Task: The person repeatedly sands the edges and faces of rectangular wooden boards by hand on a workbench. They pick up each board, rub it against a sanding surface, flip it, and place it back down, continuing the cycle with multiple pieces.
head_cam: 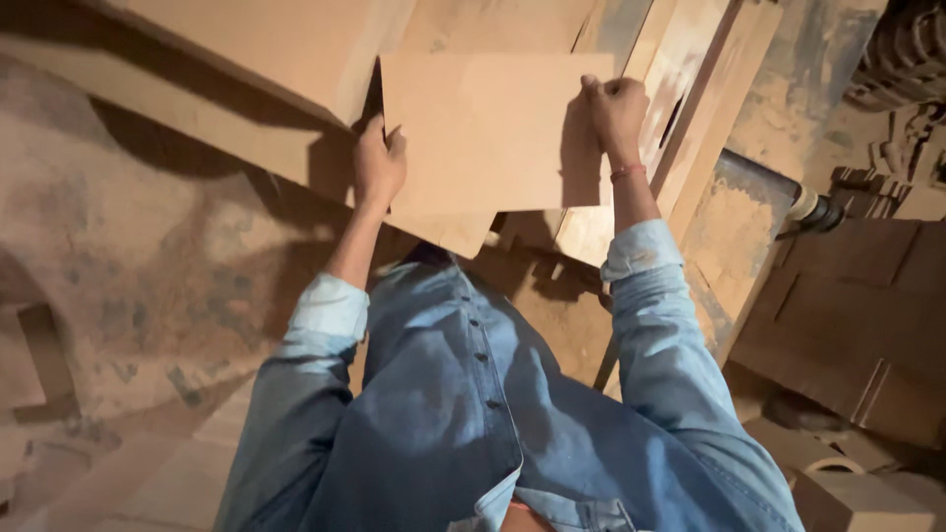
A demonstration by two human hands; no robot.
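**Board held at two edges over a crowded stack**

Nearest the camera are the faded blue denim shirt (463,414) and its rolled sleeves, with both arms reaching forward from them. The left hand (378,166) is closed on the left edge of a flat, pale brown rectangular fibreboard panel (488,133); the right hand (617,113) is closed on its upper right corner, a red thread band at that wrist. The panel lies level, just over a second similar tan board (448,232) that juts out below it.

Risks, as I judge them: both grips sit at the rim, so the thin sheet could sag or slip, and its near edge could catch the lower board's corner. Fingers wrapped under the edge could be pinched if the panel drops flat onto what lies beneath.

Room is tight. A large slanted tan slab (256,44) stands close to the left hand, and long light wooden planks (690,108) lean just beside the right. Brown cut board pieces (857,325) crowd the right. The dusty reddish floor (148,266) on the left looks like the freest side.
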